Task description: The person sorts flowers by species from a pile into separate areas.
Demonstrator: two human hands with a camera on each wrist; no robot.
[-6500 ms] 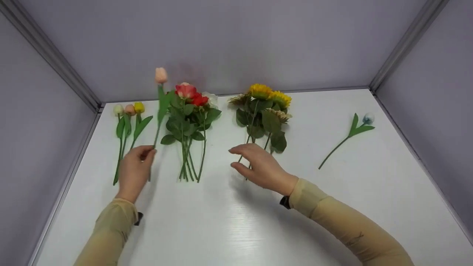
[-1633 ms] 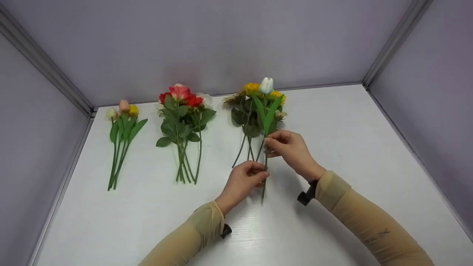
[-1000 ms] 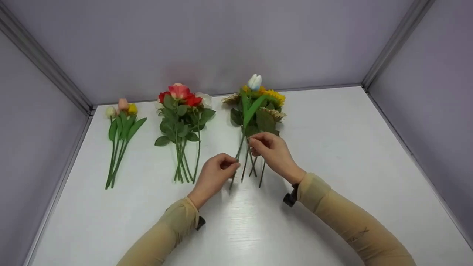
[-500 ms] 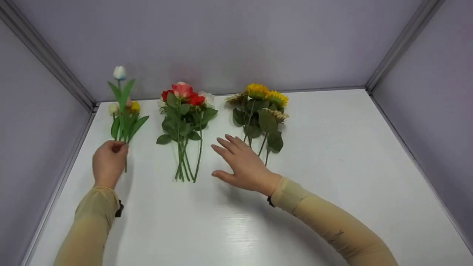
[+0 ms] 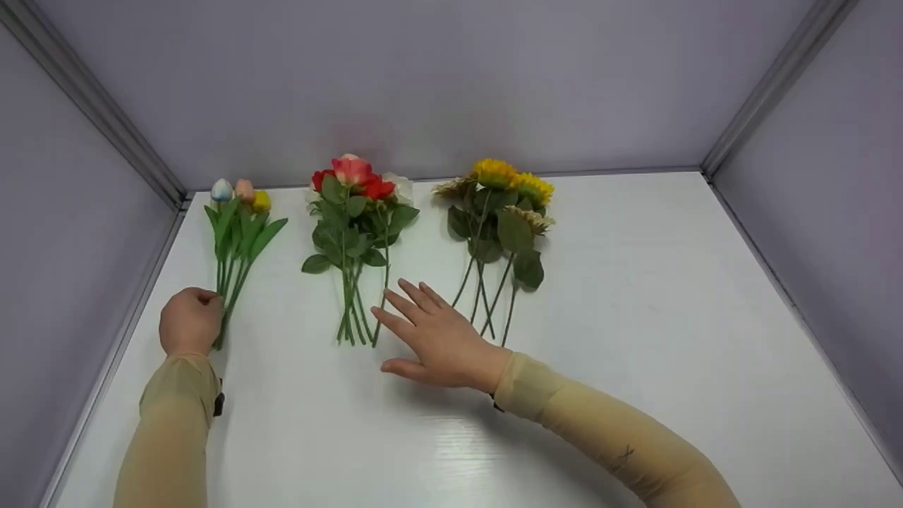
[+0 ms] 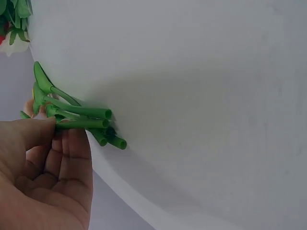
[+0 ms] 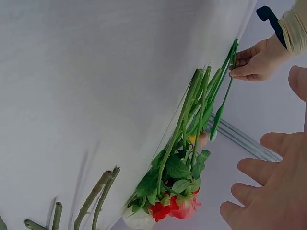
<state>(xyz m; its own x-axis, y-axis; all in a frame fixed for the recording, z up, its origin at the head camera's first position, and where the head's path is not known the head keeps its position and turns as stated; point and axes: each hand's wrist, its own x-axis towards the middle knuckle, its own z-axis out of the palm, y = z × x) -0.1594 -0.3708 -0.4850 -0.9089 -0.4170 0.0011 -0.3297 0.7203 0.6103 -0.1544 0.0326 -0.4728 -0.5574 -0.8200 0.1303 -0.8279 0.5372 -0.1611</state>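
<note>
At the left of the table, my left hand (image 5: 190, 321) pinches the stem of a white-and-blue tulip (image 5: 221, 190) between thumb and fingers. That tulip lies over a bunch with a peach tulip (image 5: 244, 190) and a yellow tulip (image 5: 261, 201); the pale tulip seen earlier is hidden now. In the left wrist view, several green stem ends (image 6: 98, 114) stick out past the thumb and fingertips. My right hand (image 5: 444, 346) holds nothing. Its fingers are spread above the table, between the rose stems and the sunflower stems.
A bunch of red, pink and white roses (image 5: 353, 173) lies right of the tulips. Farther right are sunflowers (image 5: 494, 173) with brownish and cream blooms. The white table (image 5: 670, 282) ends at grey walls (image 5: 451, 85) at the back and sides.
The white-and-blue tulip passed from right hand to left, travelled left, and has come down onto the tulip bunch. My right hand let go, spread its fingers and moved left and nearer.
</note>
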